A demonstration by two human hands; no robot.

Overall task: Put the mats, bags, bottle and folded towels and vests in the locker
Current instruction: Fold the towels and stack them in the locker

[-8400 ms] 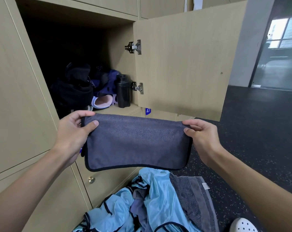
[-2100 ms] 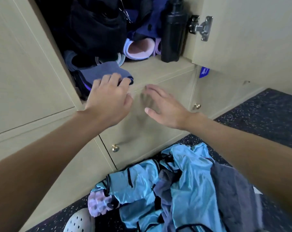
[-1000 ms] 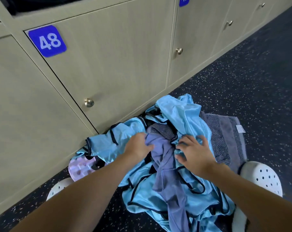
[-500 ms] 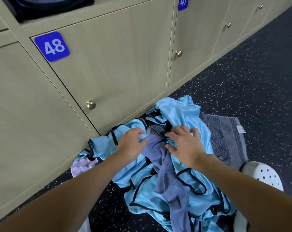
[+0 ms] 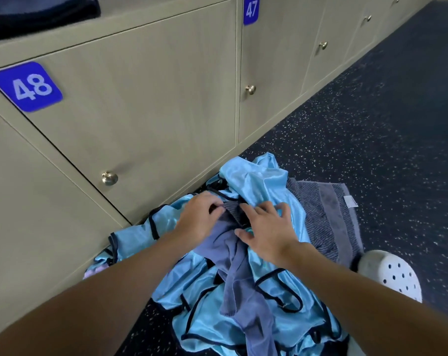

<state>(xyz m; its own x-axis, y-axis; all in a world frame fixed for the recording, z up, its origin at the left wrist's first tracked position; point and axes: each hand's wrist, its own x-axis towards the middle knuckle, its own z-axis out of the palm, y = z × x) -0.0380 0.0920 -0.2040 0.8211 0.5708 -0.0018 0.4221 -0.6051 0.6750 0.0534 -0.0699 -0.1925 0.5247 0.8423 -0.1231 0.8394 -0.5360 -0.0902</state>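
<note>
A heap of light blue vests (image 5: 258, 181) with dark trim lies on the floor against the lockers. A crumpled grey-purple towel (image 5: 233, 268) runs through its middle. A dark grey ribbed towel (image 5: 325, 217) lies under the heap's right side, and part of it shows between my hands. My left hand (image 5: 199, 217) has its fingers curled on that dark towel's edge. My right hand (image 5: 266, 229) rests on the heap beside it with fingers spread. At the top left, the open locker (image 5: 25, 44) shows a folded dark towel (image 5: 37, 11).
Shut locker doors numbered 48 (image 5: 140, 104) and 47 (image 5: 271, 73) stand right behind the heap, each with a round knob. My white perforated shoe (image 5: 392, 273) sits at the right. A pale purple item (image 5: 89, 273) peeks out at the heap's left edge. Dark speckled floor extends right.
My head has dropped from the locker opening to the floor heap. Over the last second both hands slid up the heap to the dark grey towel, and the right hand's fingers spread.
</note>
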